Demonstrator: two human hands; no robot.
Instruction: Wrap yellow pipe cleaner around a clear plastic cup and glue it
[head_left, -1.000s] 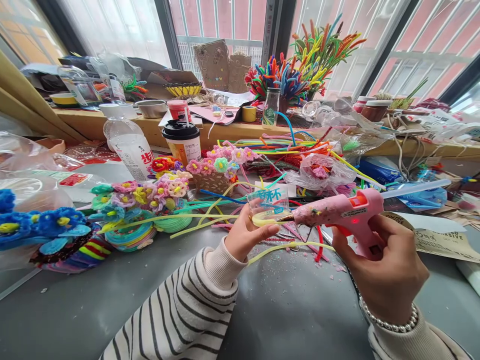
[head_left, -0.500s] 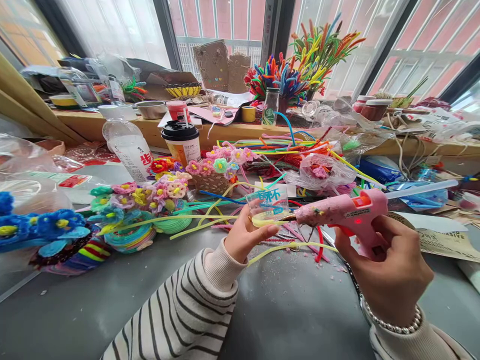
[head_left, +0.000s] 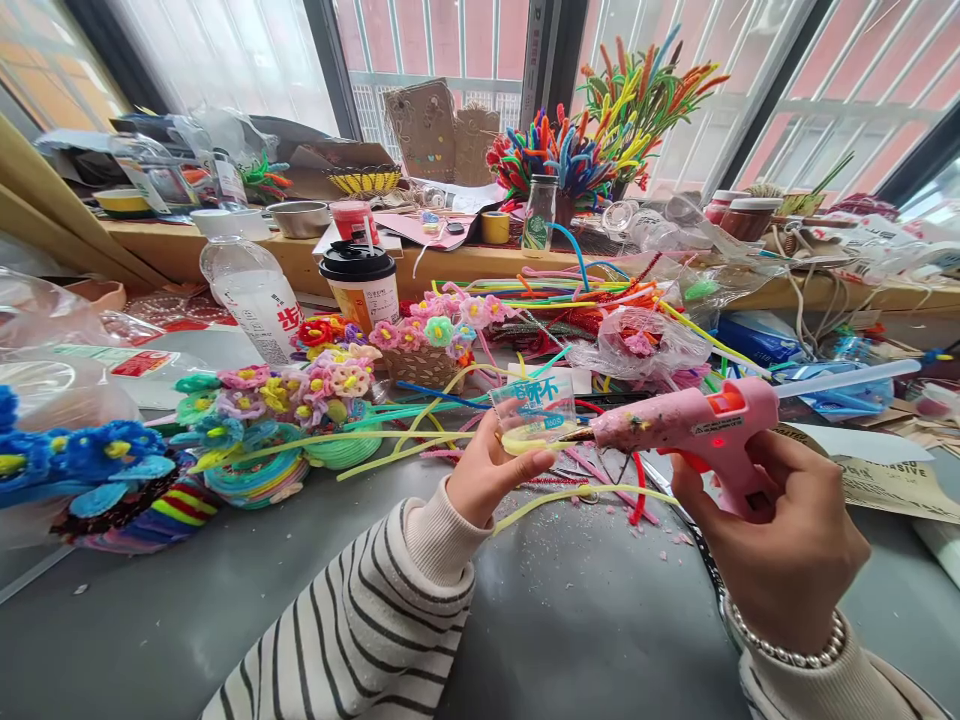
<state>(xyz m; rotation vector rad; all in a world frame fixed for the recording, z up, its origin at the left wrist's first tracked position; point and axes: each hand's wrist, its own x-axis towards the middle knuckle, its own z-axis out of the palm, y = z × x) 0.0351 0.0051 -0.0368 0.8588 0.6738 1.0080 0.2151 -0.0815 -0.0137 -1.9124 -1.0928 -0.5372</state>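
My left hand (head_left: 487, 465) pinches a small clear plastic cup (head_left: 541, 400) with blue lettering. A pale yellow pipe cleaner (head_left: 409, 435) runs along the cup's lower part, under my thumb, and its long end sticks out to the left. My right hand (head_left: 780, 530) is wrapped round the handle of a pink hot glue gun (head_left: 686, 425), whose red light is on. A clear glue stick (head_left: 847, 378) juts from its back. The nozzle points left and is at the cup's lower right side; whether it touches is unclear.
Pipe-cleaner flower baskets (head_left: 247, 430) stand at the left. Behind them are a plastic bottle (head_left: 251, 290) and a lidded paper cup (head_left: 360, 285). Loose pipe cleaners (head_left: 600, 290) lie in a heap beyond my hands. Paper packaging (head_left: 885, 470) lies at the right. A cluttered sill (head_left: 442, 262) runs along the back.
Almost nothing differs. The view has shifted very slightly; both hands keep their holds, with the glue gun nozzle still at the plastic cup's side.
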